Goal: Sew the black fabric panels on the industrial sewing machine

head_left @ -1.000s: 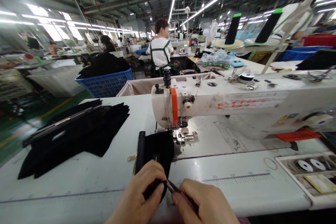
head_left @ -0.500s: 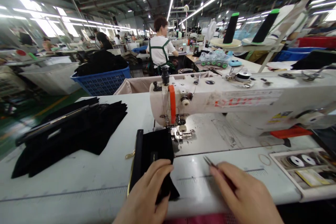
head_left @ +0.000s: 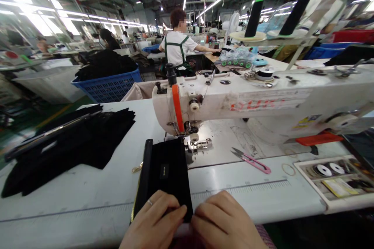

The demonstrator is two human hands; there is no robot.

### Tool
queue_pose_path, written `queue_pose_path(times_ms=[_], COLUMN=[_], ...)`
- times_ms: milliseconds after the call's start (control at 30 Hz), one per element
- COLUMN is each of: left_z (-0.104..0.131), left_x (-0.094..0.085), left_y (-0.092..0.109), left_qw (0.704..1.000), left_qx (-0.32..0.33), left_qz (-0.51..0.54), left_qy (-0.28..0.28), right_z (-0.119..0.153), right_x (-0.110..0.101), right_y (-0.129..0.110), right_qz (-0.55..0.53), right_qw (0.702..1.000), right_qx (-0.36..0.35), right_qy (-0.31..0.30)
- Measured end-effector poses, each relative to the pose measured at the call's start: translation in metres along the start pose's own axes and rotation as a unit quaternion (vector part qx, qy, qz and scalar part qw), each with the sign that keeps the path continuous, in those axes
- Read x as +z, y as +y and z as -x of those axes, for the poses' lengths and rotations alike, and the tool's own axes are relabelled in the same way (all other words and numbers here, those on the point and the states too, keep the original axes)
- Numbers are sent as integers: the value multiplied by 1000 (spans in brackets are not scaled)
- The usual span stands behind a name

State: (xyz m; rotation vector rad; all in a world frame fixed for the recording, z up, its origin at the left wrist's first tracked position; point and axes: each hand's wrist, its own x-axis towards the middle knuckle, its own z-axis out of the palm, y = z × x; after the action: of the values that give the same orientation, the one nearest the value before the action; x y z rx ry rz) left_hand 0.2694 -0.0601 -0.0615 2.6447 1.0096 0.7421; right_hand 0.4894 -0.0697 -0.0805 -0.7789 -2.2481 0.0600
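Note:
A black fabric pouch piece (head_left: pixel 171 163) with a small label and a gold zipper along its left side lies on the sewing table, its far right corner beside the presser foot (head_left: pixel 198 144). My left hand (head_left: pixel 159 218), a ring on one finger, is closed on the pouch's near end. My right hand (head_left: pixel 224 221) pinches its near right corner, fingers together. Beyond my right hand, a pair of pink-handled thread snips (head_left: pixel 253 160) rests on the table. The white sewing machine (head_left: pixel 233 101) stands over the pouch's far end.
Black fabric pieces (head_left: pixel 70 140) are piled at the left of the table. A parts tray (head_left: pixel 309 188) with bobbins sits at the right. Behind stand a blue basket (head_left: pixel 108 87) of black cloth and two black thread cones (head_left: pixel 254 17). A co-worker (head_left: pixel 177 46) is seated beyond the machine.
The thread snips have left my right hand and now lie on the table. My right hand has moved left to the pouch's near corner, and my left hand sits lower on the pouch.

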Motion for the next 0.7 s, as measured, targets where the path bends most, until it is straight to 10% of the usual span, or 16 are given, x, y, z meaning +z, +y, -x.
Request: queue_pose_path(times_ms=[233,700], left_z=[8,-9], left_x=[-1,-2], left_y=[0,6], left_qw=[995,997], left_qx=[43,69], left_qz=[-55,-22], left_qy=[68,17], right_z=[-2,3], right_x=[11,1], right_y=[0,3], right_qz=[-8,-99], right_qw=[999,993], right_qx=[23,65], right_qy=[28,-30])
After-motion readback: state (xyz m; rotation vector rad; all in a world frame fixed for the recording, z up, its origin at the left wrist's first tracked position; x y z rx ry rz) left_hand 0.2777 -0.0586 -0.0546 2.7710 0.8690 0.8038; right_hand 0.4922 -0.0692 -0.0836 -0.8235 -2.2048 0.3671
